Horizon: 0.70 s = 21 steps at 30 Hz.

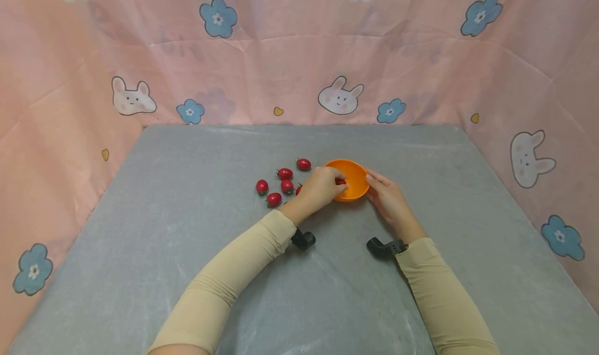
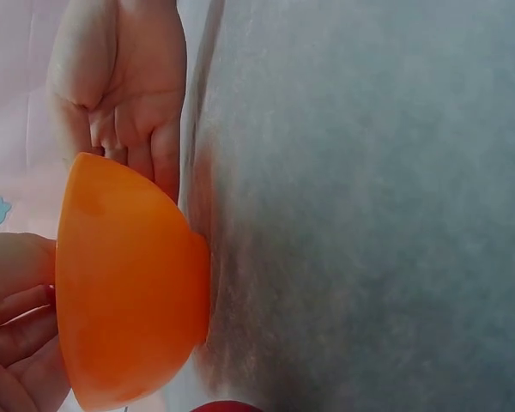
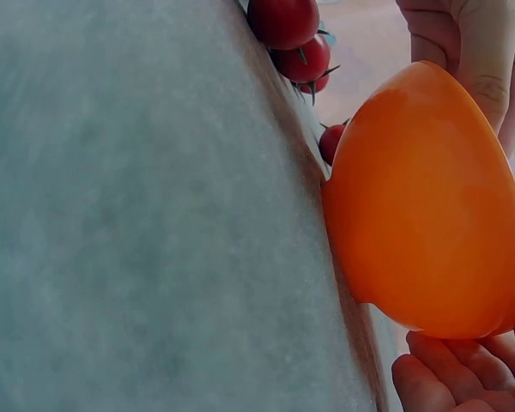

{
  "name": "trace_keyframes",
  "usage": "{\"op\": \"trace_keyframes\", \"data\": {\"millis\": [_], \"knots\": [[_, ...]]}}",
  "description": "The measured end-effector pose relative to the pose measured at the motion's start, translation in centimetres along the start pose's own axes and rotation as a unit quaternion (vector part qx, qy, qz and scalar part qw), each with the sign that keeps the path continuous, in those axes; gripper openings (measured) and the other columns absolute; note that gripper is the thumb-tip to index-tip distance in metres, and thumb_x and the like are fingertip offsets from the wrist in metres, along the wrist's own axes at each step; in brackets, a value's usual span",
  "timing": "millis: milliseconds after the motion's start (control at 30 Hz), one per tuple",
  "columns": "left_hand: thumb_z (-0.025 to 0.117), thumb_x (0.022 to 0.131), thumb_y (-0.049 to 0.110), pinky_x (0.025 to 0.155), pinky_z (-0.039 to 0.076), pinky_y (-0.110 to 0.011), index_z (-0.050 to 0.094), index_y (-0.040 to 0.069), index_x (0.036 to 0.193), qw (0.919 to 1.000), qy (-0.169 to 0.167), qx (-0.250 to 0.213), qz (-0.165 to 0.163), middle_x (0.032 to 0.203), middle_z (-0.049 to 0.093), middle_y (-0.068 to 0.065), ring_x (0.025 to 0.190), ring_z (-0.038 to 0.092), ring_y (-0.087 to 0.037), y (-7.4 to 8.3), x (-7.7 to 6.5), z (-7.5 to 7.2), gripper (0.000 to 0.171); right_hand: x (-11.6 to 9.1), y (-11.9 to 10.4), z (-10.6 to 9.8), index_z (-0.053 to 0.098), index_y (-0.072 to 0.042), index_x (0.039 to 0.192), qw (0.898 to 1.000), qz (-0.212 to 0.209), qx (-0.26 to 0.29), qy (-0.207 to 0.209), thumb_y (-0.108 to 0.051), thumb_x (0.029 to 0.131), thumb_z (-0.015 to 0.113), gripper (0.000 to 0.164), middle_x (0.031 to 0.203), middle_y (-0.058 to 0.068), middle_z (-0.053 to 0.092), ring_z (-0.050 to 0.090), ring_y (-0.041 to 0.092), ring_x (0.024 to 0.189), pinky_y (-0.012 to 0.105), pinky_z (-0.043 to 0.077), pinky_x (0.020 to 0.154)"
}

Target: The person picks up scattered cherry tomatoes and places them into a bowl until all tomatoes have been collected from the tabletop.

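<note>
An orange bowl [image 1: 359, 184] stands on the grey table, right of several cherry tomatoes. My left hand [image 1: 323, 187] reaches over its left rim, and its fingertips pinch a cherry tomato [image 1: 341, 181] inside the bowl. Only a bit of red shows between those fingers. From the other side, my right hand [image 1: 390, 203] holds the bowl, thumb at the rim and fingers against the outer wall. Both wrist views show the bowl [image 2: 133, 283] from the side; its wall hides the inside and part of the left fingers [image 2: 21, 335].
Loose cherry tomatoes [image 1: 274, 199] with green stems lie left of the bowl, some partly behind the left hand. Each wrist wears a black strap with a camera mount [image 1: 381, 248]. A pink patterned curtain [image 1: 271, 64] surrounds the table's back and sides.
</note>
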<state>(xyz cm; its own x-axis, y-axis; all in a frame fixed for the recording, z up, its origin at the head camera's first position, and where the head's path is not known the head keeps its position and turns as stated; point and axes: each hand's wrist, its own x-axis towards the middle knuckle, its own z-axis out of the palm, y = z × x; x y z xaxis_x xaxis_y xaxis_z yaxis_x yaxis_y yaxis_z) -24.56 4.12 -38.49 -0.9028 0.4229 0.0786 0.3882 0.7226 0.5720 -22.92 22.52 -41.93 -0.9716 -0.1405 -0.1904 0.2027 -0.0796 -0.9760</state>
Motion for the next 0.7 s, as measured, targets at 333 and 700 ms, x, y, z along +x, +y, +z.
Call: {"op": "trace_keyframes", "data": {"millis": [333, 700], "knots": [[0.066, 0.086, 0.026, 0.082, 0.051, -0.022, 0.071, 0.011, 0.105, 0.9993, -0.002, 0.036, 0.001, 0.099, 0.071, 0.001, 0.085, 0.060, -0.011, 0.09, 0.20, 0.17, 0.025, 0.00, -0.09, 0.08, 0.026, -0.005, 0.145, 1.000, 0.009, 0.005, 0.008, -0.025, 0.100, 0.039, 0.051, 0.153, 0.009, 0.023, 0.027, 0.022, 0.138, 0.036, 0.025, 0.111], [0.067, 0.086, 0.026, 0.080, 0.051, -0.021, 0.072, 0.011, 0.102, 0.9976, -0.003, 0.069, 0.008, 0.094, 0.071, 0.002, 0.081, 0.061, -0.009, 0.12, 0.60, 0.46, 0.023, 0.14, 0.01, 0.05, 0.028, -0.006, 0.145, 1.000, 0.014, 0.002, 0.014, -0.024, 0.100, 0.039, 0.050, 0.153, 0.008, 0.024, 0.028, 0.021, 0.138, 0.036, 0.026, 0.110]]}}
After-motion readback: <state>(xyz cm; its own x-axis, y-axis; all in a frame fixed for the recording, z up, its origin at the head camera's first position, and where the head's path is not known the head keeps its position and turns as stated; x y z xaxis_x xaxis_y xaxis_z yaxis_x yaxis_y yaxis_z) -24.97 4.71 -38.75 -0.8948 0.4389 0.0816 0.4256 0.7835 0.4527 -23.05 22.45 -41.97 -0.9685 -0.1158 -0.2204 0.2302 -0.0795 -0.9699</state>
